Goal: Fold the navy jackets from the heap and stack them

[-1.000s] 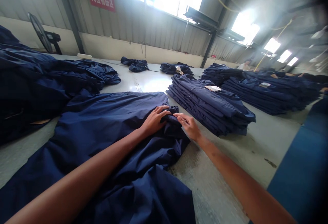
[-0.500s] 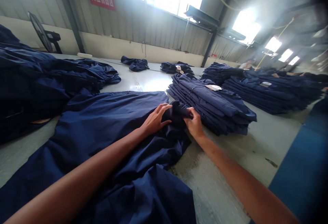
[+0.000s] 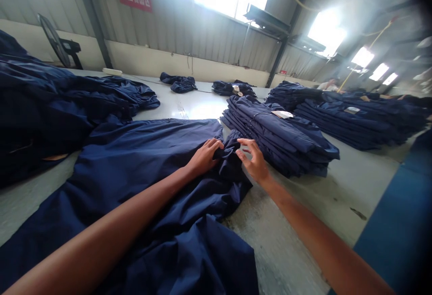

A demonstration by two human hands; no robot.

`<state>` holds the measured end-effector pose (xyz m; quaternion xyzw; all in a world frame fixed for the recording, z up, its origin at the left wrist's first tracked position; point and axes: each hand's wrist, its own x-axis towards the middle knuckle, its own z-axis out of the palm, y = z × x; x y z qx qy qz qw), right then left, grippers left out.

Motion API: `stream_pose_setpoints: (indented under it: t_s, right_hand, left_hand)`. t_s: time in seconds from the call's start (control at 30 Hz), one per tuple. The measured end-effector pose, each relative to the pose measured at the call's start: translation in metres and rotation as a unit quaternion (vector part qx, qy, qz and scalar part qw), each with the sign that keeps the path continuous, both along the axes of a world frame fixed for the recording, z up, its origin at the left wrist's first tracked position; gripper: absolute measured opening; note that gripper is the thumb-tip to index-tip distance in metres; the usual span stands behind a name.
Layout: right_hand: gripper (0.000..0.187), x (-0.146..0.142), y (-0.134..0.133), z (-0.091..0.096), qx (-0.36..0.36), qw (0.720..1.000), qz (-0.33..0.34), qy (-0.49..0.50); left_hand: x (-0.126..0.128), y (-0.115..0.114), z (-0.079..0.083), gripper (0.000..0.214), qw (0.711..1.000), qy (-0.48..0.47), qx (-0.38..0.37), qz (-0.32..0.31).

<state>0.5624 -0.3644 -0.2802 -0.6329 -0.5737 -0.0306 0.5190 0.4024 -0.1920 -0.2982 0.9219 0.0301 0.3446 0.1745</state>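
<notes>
A navy work garment lies spread and creased on the table, with a bunched fold at its far end. My left hand rests on that fold, fingers curled into the cloth. My right hand hovers open beside the fold, fingers apart and holding nothing. It is close to a neat stack of folded navy garments, which carries a white label.
A heap of navy garments fills the left side of the pale table. Further folded stacks lie at right, with small bundles behind. A person stands far right. A blue mat lies at lower right.
My right hand has let go of the bunched fold and opened, its fingers now spread. The fold has sagged a little. My left hand stays on the cloth.
</notes>
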Motion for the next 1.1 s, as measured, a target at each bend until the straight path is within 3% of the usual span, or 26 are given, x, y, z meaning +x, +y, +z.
stream_pose_setpoints:
  t_s: [0.07,0.13,0.17,0.23,0.33,0.47,0.6,0.67,0.73,0.8,0.93,1.1]
  right_hand:
    - [0.071,0.006,0.002,-0.006,-0.004,1.0,-0.027,0.016]
    - [0.097,0.008,0.006,-0.014,-0.042,0.998,0.018,0.031]
    - [0.101,0.008,0.007,-0.017,-0.062,0.996,0.048,0.037]
    - [0.094,0.006,0.009,-0.022,-0.085,0.993,0.081,0.025]
    - [0.07,0.002,0.007,-0.017,-0.083,0.994,0.062,-0.045]
    - [0.071,0.007,-0.006,0.004,-0.107,0.976,-0.054,-0.182]
    - [0.067,0.021,-0.02,0.025,-0.09,0.913,-0.252,-0.309]
    - [0.069,0.026,-0.023,0.03,-0.075,0.888,-0.309,-0.332]
    - [0.074,0.028,-0.023,0.031,-0.066,0.886,-0.333,-0.316]
    - [0.071,0.028,-0.021,0.029,-0.066,0.903,-0.329,-0.266]
    - [0.042,0.026,-0.016,0.022,-0.063,0.947,-0.245,-0.197]
    - [0.033,0.011,-0.015,0.025,-0.068,0.944,-0.157,-0.281]
  left_hand:
    - [-0.002,-0.001,0.002,0.035,1.0,-0.001,0.013,-0.007]
    - [-0.003,-0.002,0.004,0.038,0.999,-0.005,0.029,-0.018]
    - [-0.004,-0.002,0.004,0.039,0.999,-0.007,0.033,-0.021]
    - [-0.003,-0.003,0.004,0.039,0.999,-0.014,0.033,-0.013]
    - [-0.001,-0.002,0.001,0.032,0.999,-0.022,0.033,0.004]
    - [0.0,-0.002,0.0,0.029,0.999,-0.029,0.046,-0.002]
    - [-0.002,-0.006,0.004,0.024,0.999,-0.038,0.012,0.005]
    - [-0.002,-0.008,0.007,0.017,1.0,-0.029,0.009,-0.003]
    - [-0.003,-0.009,0.008,0.019,0.999,-0.012,0.023,-0.031]
    - [-0.002,-0.009,0.008,0.025,0.997,0.01,0.044,-0.065]
    - [0.002,-0.005,-0.001,0.038,0.989,0.08,0.092,-0.088]
    - [0.005,-0.003,-0.008,0.043,0.98,0.139,0.116,-0.079]
